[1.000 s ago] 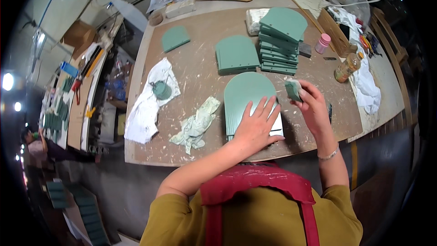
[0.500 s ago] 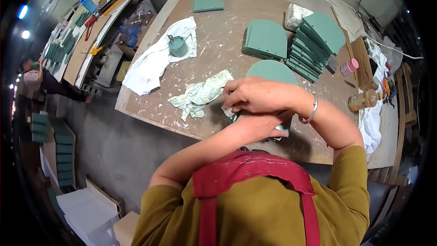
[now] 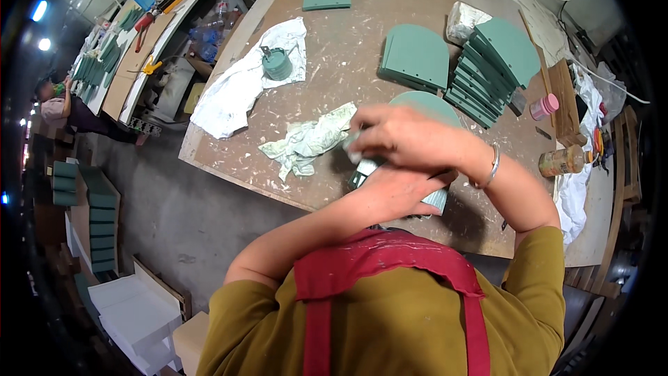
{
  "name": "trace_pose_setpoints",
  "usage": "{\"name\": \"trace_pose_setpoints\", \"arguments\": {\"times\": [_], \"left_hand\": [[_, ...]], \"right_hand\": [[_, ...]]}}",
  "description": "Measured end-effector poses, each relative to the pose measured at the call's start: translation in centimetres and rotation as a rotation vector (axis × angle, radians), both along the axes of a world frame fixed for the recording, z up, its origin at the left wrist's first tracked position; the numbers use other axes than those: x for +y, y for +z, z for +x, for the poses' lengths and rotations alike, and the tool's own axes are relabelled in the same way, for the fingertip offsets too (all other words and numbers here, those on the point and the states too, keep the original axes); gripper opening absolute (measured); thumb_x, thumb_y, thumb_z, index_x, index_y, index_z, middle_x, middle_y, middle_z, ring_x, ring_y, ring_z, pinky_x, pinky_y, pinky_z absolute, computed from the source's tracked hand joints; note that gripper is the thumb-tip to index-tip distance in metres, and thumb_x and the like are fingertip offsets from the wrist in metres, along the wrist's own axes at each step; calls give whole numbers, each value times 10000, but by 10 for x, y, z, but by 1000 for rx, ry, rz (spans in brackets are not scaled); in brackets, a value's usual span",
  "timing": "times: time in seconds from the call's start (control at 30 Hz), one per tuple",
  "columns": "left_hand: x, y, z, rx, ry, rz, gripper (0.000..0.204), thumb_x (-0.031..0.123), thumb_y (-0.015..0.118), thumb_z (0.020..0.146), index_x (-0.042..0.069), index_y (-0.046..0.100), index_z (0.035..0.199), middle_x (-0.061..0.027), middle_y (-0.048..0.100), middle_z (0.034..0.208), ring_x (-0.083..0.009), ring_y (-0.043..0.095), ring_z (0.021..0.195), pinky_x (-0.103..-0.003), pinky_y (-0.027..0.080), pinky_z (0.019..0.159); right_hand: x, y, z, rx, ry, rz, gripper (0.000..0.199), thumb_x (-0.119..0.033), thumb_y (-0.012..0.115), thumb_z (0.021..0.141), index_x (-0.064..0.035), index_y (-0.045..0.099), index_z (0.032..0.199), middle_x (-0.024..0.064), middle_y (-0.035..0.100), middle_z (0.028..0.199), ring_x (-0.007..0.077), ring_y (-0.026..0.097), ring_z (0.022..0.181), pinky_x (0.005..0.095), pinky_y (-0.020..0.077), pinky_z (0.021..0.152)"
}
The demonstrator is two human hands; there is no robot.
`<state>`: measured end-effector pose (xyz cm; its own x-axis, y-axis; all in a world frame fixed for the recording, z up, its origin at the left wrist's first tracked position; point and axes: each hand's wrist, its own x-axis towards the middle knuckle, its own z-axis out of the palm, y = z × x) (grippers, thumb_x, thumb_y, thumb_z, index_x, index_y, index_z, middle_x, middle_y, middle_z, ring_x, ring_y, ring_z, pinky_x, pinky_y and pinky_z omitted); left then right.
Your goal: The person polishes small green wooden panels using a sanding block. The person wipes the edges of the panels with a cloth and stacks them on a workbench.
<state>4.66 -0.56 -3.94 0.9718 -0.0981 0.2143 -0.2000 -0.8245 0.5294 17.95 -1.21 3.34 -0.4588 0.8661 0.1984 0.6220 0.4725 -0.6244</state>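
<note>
Both my forearms cross over the near edge of the worktable. My left hand [image 3: 393,195] lies over a green piece with a pale, shiny face [image 3: 436,200], its thumb and fingers on either side, holding it. Part of that piece is hidden under my hands. Above it, my right hand [image 3: 410,138], smeared by motion, pinches a small whitish wad [image 3: 353,147], perhaps cloth or sponge. Just beyond lies a round-topped green panel [image 3: 424,102], partly covered by my right hand. A crumpled, green-stained white cloth [image 3: 309,141] is to the left.
A green-coated pot [image 3: 277,64] stands on a white cloth [image 3: 233,94]. Stacked green panels [image 3: 415,56] and a fanned stack [image 3: 480,87] sit behind right. A pink-capped bottle [image 3: 544,106] and a jar [image 3: 562,161] are at right. Another person [image 3: 56,108] is far left.
My right hand has lifted and shifted slightly with the wad, uncovering more of the piece's pale face. My left hand stays on the piece. The whole view has shifted slightly.
</note>
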Motion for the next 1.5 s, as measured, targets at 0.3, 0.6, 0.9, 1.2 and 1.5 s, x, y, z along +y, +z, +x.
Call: {"name": "trace_pose_setpoints", "arguments": {"times": [0.3, 0.6, 0.9, 1.2, 1.5], "left_hand": [[-2, -6, -2, -26, -20, -120, 740, 444, 687, 882, 148, 420, 1506, -130, 460, 1497, -334, 414, 1401, -458, 298, 1176], [-12, -19, -5, -60, 46, -206, 696, 429, 690, 880, 150, 461, 1475, -128, 488, 1468, -312, 454, 1366, -450, 326, 1152], [-8, -8, -7, 9, 66, -139, 698, 455, 655, 918, 107, 439, 1483, -126, 456, 1510, -312, 410, 1408, -449, 299, 1181], [-1, -6, -2, 0, 1, 55, 747, 500, 628, 921, 114, 395, 1516, -110, 415, 1545, -289, 367, 1440, -468, 272, 1190], [0, 12, 1, 155, -2, -57, 663, 463, 637, 920, 92, 473, 1445, -116, 492, 1457, -301, 440, 1374, -461, 314, 1152]], "right_hand": [[-6, 5, -8, 36, 31, 76, 165, 9, 628, 750, -5, 681, 906, 150, 576, 953, 328, 613, 856, 407, 493, 692], [-7, 4, -16, -2, 95, -47, 185, 18, 638, 737, -14, 696, 910, 165, 597, 939, 348, 631, 853, 424, 502, 706], [-9, 6, -18, -85, 53, -15, 142, -41, 650, 749, -16, 683, 885, 145, 580, 940, 344, 629, 885, 429, 509, 733], [-5, 11, -10, -72, -69, -1, 190, -4, 644, 752, -36, 719, 924, 159, 616, 977, 358, 640, 906, 419, 520, 750], [-1, 18, -6, -108, -58, -12, 135, -28, 635, 767, 1, 685, 889, 146, 594, 954, 356, 625, 898, 426, 511, 733]]}}
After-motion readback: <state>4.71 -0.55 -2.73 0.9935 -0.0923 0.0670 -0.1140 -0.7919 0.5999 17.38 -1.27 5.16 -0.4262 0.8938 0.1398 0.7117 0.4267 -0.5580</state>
